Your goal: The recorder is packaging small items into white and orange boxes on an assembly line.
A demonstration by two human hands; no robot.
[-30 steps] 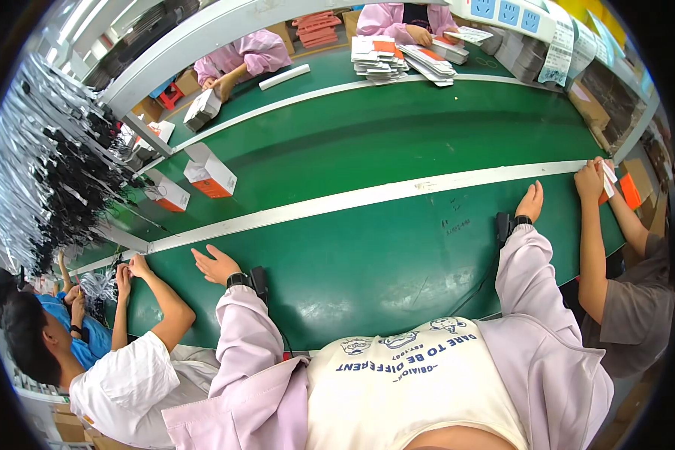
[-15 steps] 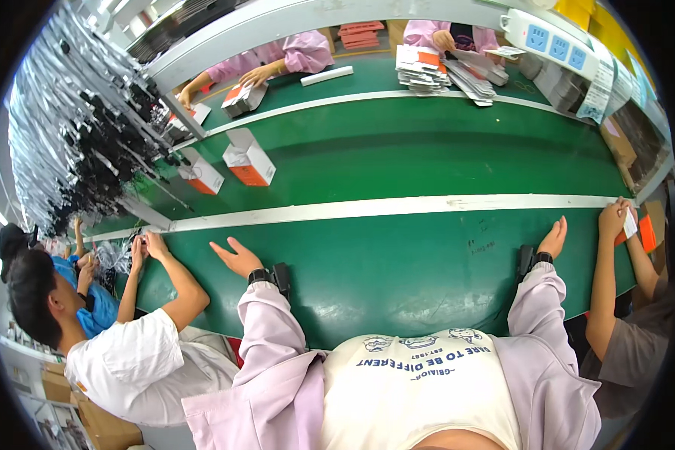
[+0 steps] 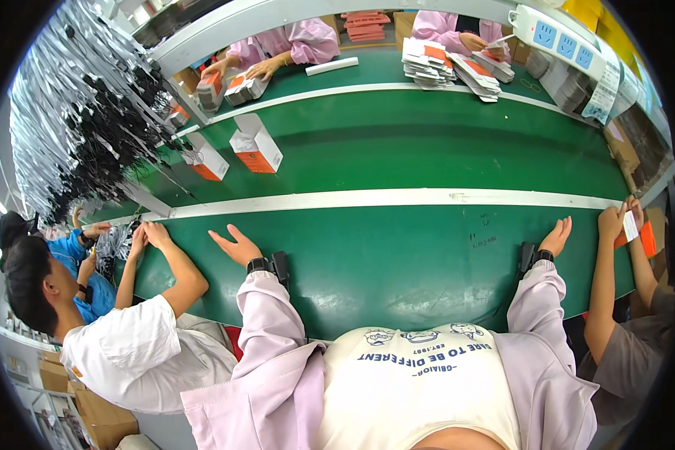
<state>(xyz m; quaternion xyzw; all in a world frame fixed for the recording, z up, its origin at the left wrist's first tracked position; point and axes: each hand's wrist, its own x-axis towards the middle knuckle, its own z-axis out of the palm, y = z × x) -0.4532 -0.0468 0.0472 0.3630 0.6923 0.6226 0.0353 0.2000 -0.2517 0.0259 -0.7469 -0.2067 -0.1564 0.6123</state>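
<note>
My left hand (image 3: 237, 246) is held above the green work surface (image 3: 397, 277), fingers spread and nothing in it. On the other side, my right hand (image 3: 556, 237) is also empty, its fingers stretched out toward the white rail (image 3: 367, 198). Dark devices on black straps sit at both wrists. The work surface between my hands is bare apart from faint pen marks. Beyond the rail, a white and orange box (image 3: 256, 145) stands with its top flap up, and a similar box (image 3: 206, 159) stands left of it.
Bundled cables (image 3: 90, 112) hang at the upper left. A power strip (image 3: 559, 43) is fixed at the upper right. Co-workers sit close on both sides; the right one holds a white and orange piece (image 3: 628, 227). Across the belt, people in pink handle stacked flat cartons (image 3: 427, 63).
My hands stay nearly where they were, still spread. The view has shifted slightly. Across the belt, a person's hand at the far left has moved onto a carton stack.
</note>
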